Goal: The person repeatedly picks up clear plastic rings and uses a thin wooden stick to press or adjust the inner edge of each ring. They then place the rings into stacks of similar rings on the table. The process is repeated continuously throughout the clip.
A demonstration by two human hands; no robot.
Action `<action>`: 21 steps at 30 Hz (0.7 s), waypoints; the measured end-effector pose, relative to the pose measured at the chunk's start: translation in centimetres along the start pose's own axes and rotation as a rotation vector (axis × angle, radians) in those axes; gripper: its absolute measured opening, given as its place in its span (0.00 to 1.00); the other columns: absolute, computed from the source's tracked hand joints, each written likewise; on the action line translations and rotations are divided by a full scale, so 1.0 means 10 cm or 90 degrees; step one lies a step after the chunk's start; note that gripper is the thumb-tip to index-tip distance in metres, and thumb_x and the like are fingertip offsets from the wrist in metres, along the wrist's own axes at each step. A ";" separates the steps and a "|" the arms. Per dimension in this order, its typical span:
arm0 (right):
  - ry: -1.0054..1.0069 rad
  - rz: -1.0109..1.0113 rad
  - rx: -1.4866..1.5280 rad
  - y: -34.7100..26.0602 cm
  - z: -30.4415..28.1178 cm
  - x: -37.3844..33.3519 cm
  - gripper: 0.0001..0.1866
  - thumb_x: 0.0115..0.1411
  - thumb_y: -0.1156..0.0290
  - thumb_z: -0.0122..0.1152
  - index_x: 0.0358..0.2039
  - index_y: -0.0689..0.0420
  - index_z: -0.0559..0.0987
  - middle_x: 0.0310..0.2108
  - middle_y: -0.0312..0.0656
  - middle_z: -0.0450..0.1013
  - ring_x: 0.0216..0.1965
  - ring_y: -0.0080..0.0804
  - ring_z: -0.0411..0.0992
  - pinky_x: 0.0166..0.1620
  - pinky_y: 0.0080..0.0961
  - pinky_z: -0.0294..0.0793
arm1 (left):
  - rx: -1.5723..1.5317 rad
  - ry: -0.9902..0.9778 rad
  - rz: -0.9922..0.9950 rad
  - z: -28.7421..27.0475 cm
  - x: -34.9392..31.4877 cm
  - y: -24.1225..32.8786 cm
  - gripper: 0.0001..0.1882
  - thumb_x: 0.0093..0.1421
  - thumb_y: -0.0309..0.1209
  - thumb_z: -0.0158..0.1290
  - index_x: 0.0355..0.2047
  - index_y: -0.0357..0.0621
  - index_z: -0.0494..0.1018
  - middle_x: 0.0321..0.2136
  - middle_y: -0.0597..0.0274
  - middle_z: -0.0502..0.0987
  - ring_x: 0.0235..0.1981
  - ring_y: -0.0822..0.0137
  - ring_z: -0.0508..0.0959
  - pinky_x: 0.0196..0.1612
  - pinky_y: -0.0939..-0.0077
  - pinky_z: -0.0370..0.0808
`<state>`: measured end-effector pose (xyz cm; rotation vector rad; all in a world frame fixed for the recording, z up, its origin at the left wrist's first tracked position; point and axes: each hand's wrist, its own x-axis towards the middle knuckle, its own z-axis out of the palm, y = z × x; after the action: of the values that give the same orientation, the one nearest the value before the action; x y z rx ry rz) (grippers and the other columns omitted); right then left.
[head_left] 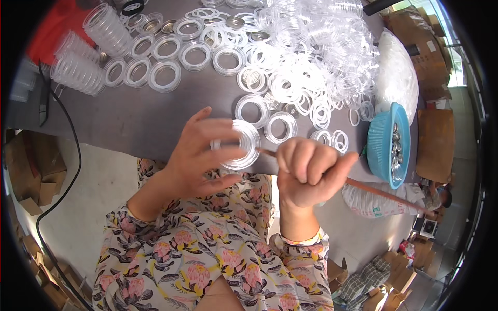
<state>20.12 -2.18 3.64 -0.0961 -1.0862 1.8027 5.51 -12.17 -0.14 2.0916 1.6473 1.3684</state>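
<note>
My right hand (311,168) is closed in a fist around a thin brown stick (384,194). One end of the stick points left at a clear round plastic piece with rings (250,147), near the table's front edge; the other end slants down to the right, past the table. My left hand (194,153) is spread over the left side of that round piece, its fingers apart and smeared by motion. Whether they touch it, I cannot tell. Just beyond lie two more clear rings, a left one (252,111) and a right one (280,127).
White flat rings (285,85) and a heap of clear plastic rings (316,31) cover the far right of the grey table (140,122). Stacked clear cups (78,72) stand at left. A blue basket (378,140) of metal pieces sits at the right edge. A black cable (75,135) hangs at left.
</note>
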 end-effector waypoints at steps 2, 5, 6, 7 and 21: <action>-0.021 0.091 0.037 0.03 0.01 -0.06 0.33 0.66 0.47 0.20 0.07 0.51 0.54 0.08 0.31 0.52 0.11 0.24 0.45 0.17 0.21 0.48 | -0.151 0.127 -0.151 0.17 0.00 0.04 0.36 0.40 0.34 0.65 0.51 0.43 0.64 0.46 0.57 0.67 0.49 0.60 0.68 0.57 0.59 0.58; 0.013 0.195 0.004 0.16 0.07 -0.09 0.33 0.66 0.49 0.21 0.06 0.50 0.53 0.07 0.30 0.50 0.10 0.22 0.44 0.16 0.20 0.45 | -0.335 0.067 -0.216 0.38 -0.08 -0.11 0.44 0.38 0.32 0.66 0.55 0.38 0.57 0.49 0.51 0.64 0.50 0.57 0.66 0.54 0.65 0.61; 0.021 0.222 -0.015 0.20 0.08 -0.09 0.33 0.66 0.48 0.21 0.06 0.50 0.53 0.06 0.30 0.49 0.10 0.21 0.43 0.16 0.20 0.44 | -0.343 0.075 -0.212 0.41 -0.10 -0.12 0.43 0.38 0.31 0.66 0.54 0.38 0.57 0.49 0.51 0.64 0.50 0.57 0.66 0.53 0.65 0.62; 0.002 0.244 -0.046 0.23 0.10 -0.07 0.32 0.66 0.50 0.22 0.06 0.50 0.53 0.06 0.31 0.49 0.10 0.22 0.43 0.16 0.20 0.45 | -0.350 0.083 -0.210 0.42 -0.12 -0.13 0.43 0.38 0.31 0.66 0.54 0.38 0.57 0.49 0.51 0.64 0.50 0.57 0.66 0.53 0.66 0.62; -0.053 0.350 -0.230 0.03 0.04 0.25 0.31 0.67 0.55 0.32 0.07 0.53 0.56 0.08 0.30 0.52 0.12 0.18 0.49 0.17 0.19 0.48 | -0.403 0.104 -0.246 0.44 -0.16 -0.09 0.40 0.41 0.33 0.63 0.53 0.37 0.57 0.47 0.52 0.66 0.50 0.57 0.66 0.57 0.60 0.55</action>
<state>18.46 -0.50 4.64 -0.5890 -1.5453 2.0758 8.01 -11.42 -4.11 1.2684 1.3263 1.6634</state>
